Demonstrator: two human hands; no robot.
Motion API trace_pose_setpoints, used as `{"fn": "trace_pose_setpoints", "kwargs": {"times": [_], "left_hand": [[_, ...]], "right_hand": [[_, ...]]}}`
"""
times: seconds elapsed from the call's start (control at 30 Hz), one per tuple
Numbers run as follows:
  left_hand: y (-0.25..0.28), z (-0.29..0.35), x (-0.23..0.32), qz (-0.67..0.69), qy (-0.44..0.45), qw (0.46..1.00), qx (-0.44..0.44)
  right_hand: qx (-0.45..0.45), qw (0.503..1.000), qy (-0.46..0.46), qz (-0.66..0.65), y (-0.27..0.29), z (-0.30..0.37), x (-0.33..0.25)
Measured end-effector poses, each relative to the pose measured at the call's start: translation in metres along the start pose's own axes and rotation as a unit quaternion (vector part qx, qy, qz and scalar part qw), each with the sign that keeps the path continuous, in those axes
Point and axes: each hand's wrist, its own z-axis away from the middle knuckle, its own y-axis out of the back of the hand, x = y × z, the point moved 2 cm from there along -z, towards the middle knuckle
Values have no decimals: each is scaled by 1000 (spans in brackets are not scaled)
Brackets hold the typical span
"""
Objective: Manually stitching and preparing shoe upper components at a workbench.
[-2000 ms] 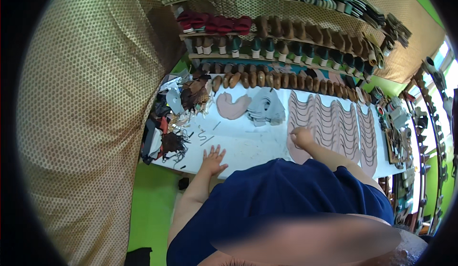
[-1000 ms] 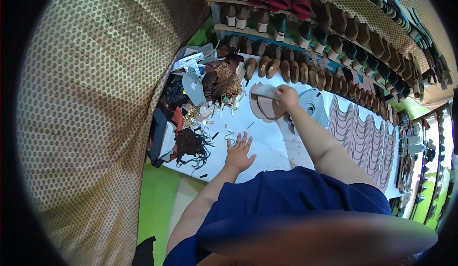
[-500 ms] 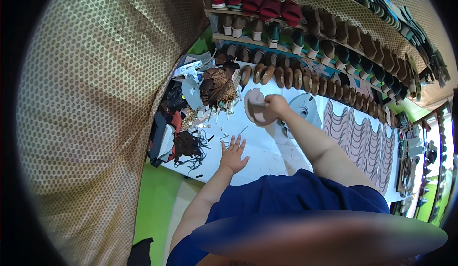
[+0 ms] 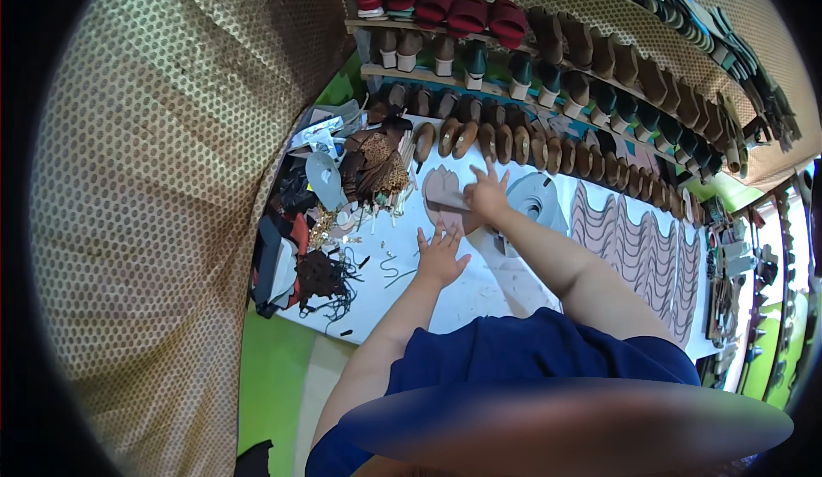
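Pinkish-beige flat curved pieces (image 4: 438, 187), looking like cut shoe uppers, lie on the white table with a paler strip across them. My left hand (image 4: 441, 259) is flat with fingers spread, its fingertips at the near edge of these pieces. At their right side my right hand (image 4: 488, 196) has its fingers stretched apart; I see nothing gripped in it, though its underside is hidden. A grey round object (image 4: 533, 199) with a ring-shaped middle sits just right of my right hand.
Rows of overlapping pinkish wavy-edged pieces (image 4: 629, 259) cover the table's right side. At left are brown and leopard-print scraps (image 4: 377, 164), dark cords (image 4: 324, 276) and gold bits. Brown shoe forms (image 4: 522, 145) line the back, below shelves of shoes (image 4: 521, 74). A patterned curtain (image 4: 171, 177) hangs left.
My right hand has gone from closed on the pinkish piece to fingers spread. My left hand has moved forward and right, up to the pieces' near edge. The view has shifted slightly.
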Motion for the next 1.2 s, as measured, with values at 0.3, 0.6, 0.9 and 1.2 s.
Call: {"fn": "trace_pose_setpoints", "kwargs": {"times": [0.3,0.6,0.9,1.2], "left_hand": [[-1,-6,1,-12,29,998,-54],[2,-3,2,-4,18,1000,-4],[10,23,-10,-88,69,993,-34],[39,135,-46,-89,160,983,-6]], "right_hand": [[277,958,-73,19,89,-69,71],[248,960,74,-103,132,-6,26],[-81,979,141,-121,124,56,-5],[64,934,352,1,68,146,-39]]}}
